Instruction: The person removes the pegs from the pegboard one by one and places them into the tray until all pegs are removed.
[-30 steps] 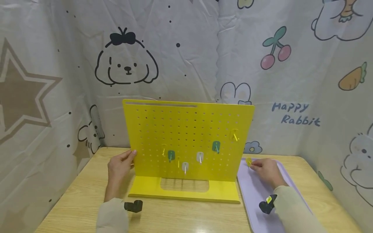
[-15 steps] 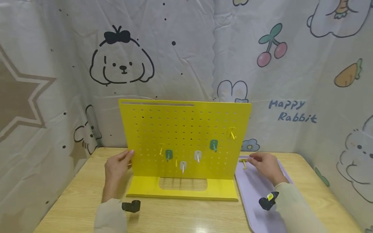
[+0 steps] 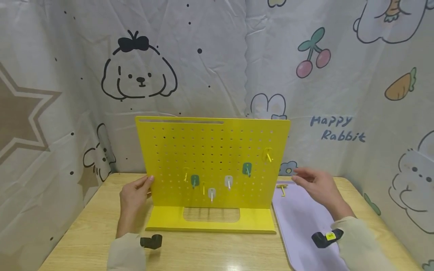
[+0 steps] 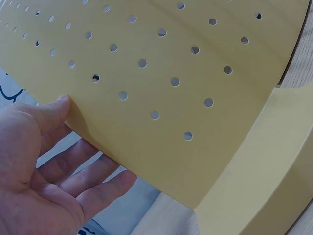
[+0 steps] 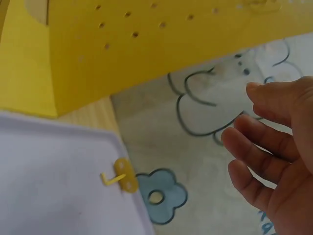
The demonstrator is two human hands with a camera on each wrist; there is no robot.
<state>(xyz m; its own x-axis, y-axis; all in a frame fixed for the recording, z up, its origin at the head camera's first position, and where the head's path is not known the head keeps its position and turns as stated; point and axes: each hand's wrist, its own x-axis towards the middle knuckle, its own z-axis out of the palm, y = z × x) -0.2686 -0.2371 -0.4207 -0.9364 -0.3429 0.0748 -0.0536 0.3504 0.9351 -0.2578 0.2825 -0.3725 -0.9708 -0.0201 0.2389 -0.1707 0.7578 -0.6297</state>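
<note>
A yellow pegboard (image 3: 217, 150) stands upright on its flat base, carrying several small hooks. Among them are a green hook (image 3: 194, 180), a white hook (image 3: 228, 181) and a yellow hook (image 3: 268, 155). My left hand (image 3: 133, 194) grips the board's left edge, thumb (image 4: 58, 110) on the front face and fingertips behind. A loose yellow hook (image 5: 126, 175) lies at the far left corner of the lilac tray (image 3: 295, 210). Beyond that hook, to its right, my right hand (image 3: 317, 188) hovers over the tray's far end, fingers relaxed and holding nothing.
The wooden table (image 3: 190, 252) runs under the board and tray, with the tray close along the board's right side. A printed cloth (image 3: 217, 67) hangs behind and at both sides. Black wrist cameras (image 3: 151, 241) sit at both sleeves.
The right hand held a yellow hook, set it at the tray's far left corner, let go, and moved right and up. The left hand keeps its grip on the board.
</note>
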